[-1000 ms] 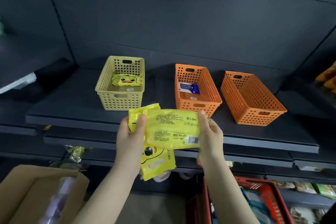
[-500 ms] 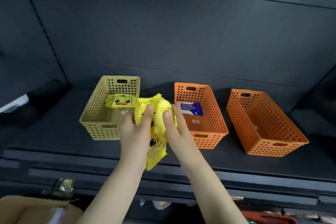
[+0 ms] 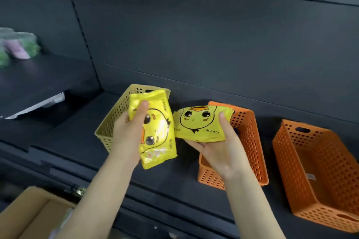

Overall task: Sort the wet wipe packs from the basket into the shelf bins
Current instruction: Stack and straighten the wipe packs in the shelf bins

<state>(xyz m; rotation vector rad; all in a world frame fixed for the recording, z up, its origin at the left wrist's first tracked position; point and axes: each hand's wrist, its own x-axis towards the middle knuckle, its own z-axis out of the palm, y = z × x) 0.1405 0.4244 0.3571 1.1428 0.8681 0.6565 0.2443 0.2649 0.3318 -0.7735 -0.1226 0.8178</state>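
My left hand [image 3: 128,134] grips a yellow duck-face wipe pack [image 3: 157,132], held upright in front of the yellow bin [image 3: 112,122]. My right hand [image 3: 219,149] holds a second yellow duck pack [image 3: 200,124], lying sideways on my palm with the thumb on its right end. This second pack hovers between the yellow bin and the middle orange bin [image 3: 250,141]. Both packs are apart from each other. The insides of the yellow bin and middle orange bin are mostly hidden by my hands and the packs.
A second orange bin [image 3: 318,172] stands at the right on the dark shelf [image 3: 68,137], with only a small label showing inside. A cardboard box [image 3: 29,211] sits at the bottom left. Blurred green and pink goods [image 3: 17,44] lie on a higher shelf at left.
The two packs, held together before, are now separated, one in each hand. The view has moved closer to the shelf and the bins look larger.
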